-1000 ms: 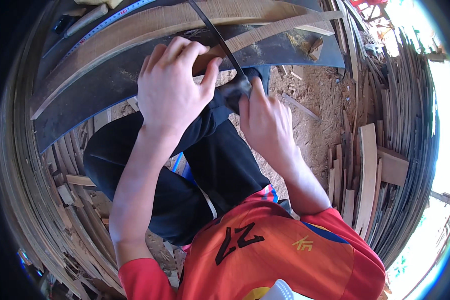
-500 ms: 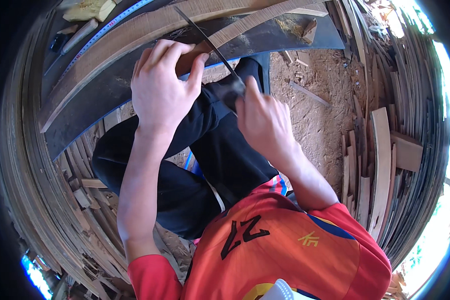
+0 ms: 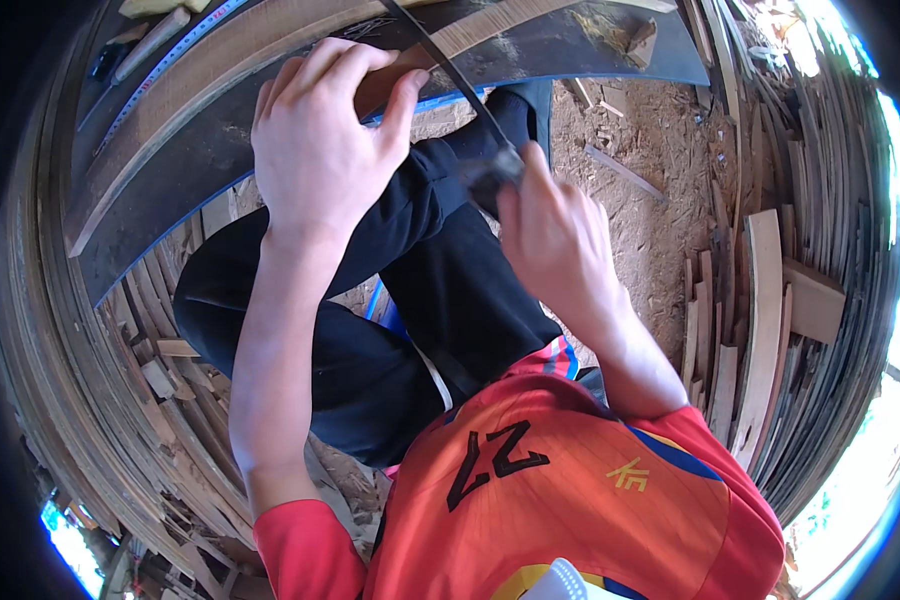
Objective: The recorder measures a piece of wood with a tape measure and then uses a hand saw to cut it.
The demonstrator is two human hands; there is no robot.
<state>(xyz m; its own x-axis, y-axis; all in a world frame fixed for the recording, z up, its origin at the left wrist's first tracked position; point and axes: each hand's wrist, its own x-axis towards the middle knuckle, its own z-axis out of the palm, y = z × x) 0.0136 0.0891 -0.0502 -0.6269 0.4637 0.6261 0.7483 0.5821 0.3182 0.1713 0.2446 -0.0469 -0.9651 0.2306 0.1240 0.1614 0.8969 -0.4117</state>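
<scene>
My left hand (image 3: 320, 150) presses down at the dark work surface (image 3: 190, 150), fingers curled over the near end of a brown curved wooden strip (image 3: 485, 28). My right hand (image 3: 560, 235) is closed round the handle end of a hand tool with a long, thin dark blade (image 3: 452, 72). That blade slants across the strip just right of my left fingers; whether it is a saw or a file I cannot tell. Motion blurs the tool near my right hand, and the handle is mostly hidden. A longer curved board (image 3: 220, 78) lies behind my left hand.
A tape measure (image 3: 160, 80) is stretched along the far left. A small wood block (image 3: 642, 42) sits on the work surface's right. Stacked wood strips (image 3: 810, 230) line the right side, with more offcuts (image 3: 160, 380) at left. My bent legs (image 3: 450, 290) are below the surface.
My right hand has drawn back slightly toward the lower right with the tool. My left hand stays on the strip, while the whole view has shifted a little.
</scene>
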